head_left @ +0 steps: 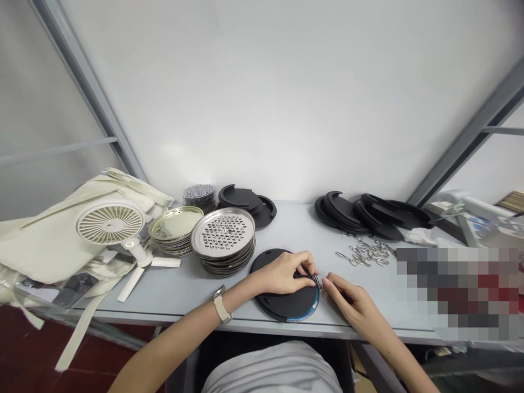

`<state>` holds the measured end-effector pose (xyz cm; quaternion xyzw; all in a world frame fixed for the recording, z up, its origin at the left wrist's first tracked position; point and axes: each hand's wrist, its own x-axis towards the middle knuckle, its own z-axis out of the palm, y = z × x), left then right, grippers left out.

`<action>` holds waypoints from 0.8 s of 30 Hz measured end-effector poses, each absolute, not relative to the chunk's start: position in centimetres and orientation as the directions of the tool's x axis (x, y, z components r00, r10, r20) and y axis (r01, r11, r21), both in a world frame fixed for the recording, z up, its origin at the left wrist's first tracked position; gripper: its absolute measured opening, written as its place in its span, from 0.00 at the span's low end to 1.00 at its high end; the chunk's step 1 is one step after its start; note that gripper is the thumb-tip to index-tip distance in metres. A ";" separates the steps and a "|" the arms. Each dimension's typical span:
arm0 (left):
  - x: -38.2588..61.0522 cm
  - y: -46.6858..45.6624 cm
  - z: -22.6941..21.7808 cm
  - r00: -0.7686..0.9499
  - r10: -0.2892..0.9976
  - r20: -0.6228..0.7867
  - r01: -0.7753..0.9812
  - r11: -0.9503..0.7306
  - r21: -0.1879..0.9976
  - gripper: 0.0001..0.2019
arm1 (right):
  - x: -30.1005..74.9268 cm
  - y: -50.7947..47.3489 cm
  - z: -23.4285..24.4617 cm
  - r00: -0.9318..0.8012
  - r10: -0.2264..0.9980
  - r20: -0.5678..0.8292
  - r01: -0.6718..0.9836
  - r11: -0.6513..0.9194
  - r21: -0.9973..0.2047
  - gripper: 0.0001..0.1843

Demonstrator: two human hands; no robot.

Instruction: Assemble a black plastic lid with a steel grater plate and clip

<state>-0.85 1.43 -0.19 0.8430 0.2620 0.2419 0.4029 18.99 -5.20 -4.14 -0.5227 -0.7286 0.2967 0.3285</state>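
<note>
A black round disc [282,303] with a blue edge along its lower right lies flat near the table's front. Across its top rests my left hand [286,273], with thumb and fingers pinched on the right rim, where a thin dark piece shows. My right hand [347,299] is just beyond that rim, its thumb and forefinger pressed together; what they hold is too small to make out. Behind the hands, several loose wire metal clips [368,254] lie in a heap.
Left of the disc stand a stack of metal grater plates [223,234] and a stack of plain metal lids [176,224]. More black round parts [239,199] lie against the wall, others [344,213] to the right. A white fan [110,224] and cream bag [45,234] occupy the left.
</note>
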 end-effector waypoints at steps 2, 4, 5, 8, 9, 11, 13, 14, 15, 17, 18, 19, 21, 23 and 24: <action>-0.9 1.5 -0.2 0.746 0.634 0.204 0.240 -0.541 0.806 0.10 | 19.0 -5.2 -4.1 -0.216 0.960 0.179 0.558 0.272 -0.784 0.17; -0.9 1.5 -0.3 0.748 0.629 0.213 0.233 -0.549 0.803 0.10 | 18.9 -5.2 -4.1 -0.200 0.961 0.190 0.560 0.271 -0.783 0.14; -0.9 1.5 -0.3 0.748 0.628 0.215 0.233 -0.551 0.801 0.10 | 18.9 -5.2 -4.1 -0.198 0.961 0.193 0.565 0.273 -0.778 0.13; -0.8 1.5 -0.3 0.746 0.634 0.205 0.244 -0.546 0.801 0.10 | 18.8 -5.2 -4.1 -0.225 0.957 0.184 0.583 0.284 -0.761 0.13; -0.8 1.5 -0.3 0.745 0.636 0.200 0.247 -0.541 0.804 0.10 | 18.7 -5.2 -4.1 -0.238 0.955 0.179 0.585 0.288 -0.758 0.13; -0.8 1.5 -0.3 0.744 0.639 0.193 0.250 -0.534 0.808 0.10 | 18.7 -5.3 -4.1 -0.256 0.951 0.172 0.585 0.294 -0.756 0.13; -0.8 1.5 -0.3 0.743 0.640 0.197 0.249 -0.537 0.806 0.11 | 18.8 -5.3 -4.1 -0.266 0.949 0.169 0.584 0.298 -0.755 0.13; -0.9 1.5 -0.3 0.743 0.638 0.201 0.245 -0.539 0.806 0.11 | 18.8 -5.3 -4.1 -0.269 0.949 0.166 0.586 0.298 -0.753 0.13; -0.9 1.5 -0.3 0.744 0.636 0.206 0.240 -0.542 0.805 0.11 | 18.8 -5.3 -4.1 -0.273 0.948 0.162 0.589 0.297 -0.752 0.14; -0.9 1.6 -0.4 0.746 0.631 0.212 0.234 -0.546 0.804 0.11 | 18.8 -5.3 -4.0 -0.279 0.948 0.153 0.594 0.295 -0.749 0.14; -0.9 1.6 -0.4 0.746 0.632 0.212 0.234 -0.546 0.805 0.11 | 18.8 -5.3 -4.0 -0.281 0.948 0.150 0.595 0.294 -0.748 0.15; -0.9 1.6 -0.4 0.743 0.635 0.209 0.238 -0.543 0.805 0.11 | 18.8 -5.3 -4.0 -0.282 0.948 0.149 0.596 0.295 -0.747 0.15; -0.9 1.6 -0.4 0.737 0.645 0.201 0.245 -0.533 0.810 0.12 | 18.8 -5.3 -3.9 -0.283 0.947 0.154 0.595 0.299 -0.746 0.16; -0.8 1.6 -0.4 0.736 0.649 0.194 0.240 -0.518 0.821 0.13 | 18.8 -5.4 -3.8 -0.281 0.946 0.162 0.594 0.304 -0.745 0.17; -0.8 1.6 -0.3 0.736 0.649 0.193 0.236 -0.513 0.825 0.13 | 18.8 -5.4 -3.8 -0.282 0.946 0.162 0.595 0.305 -0.744 0.17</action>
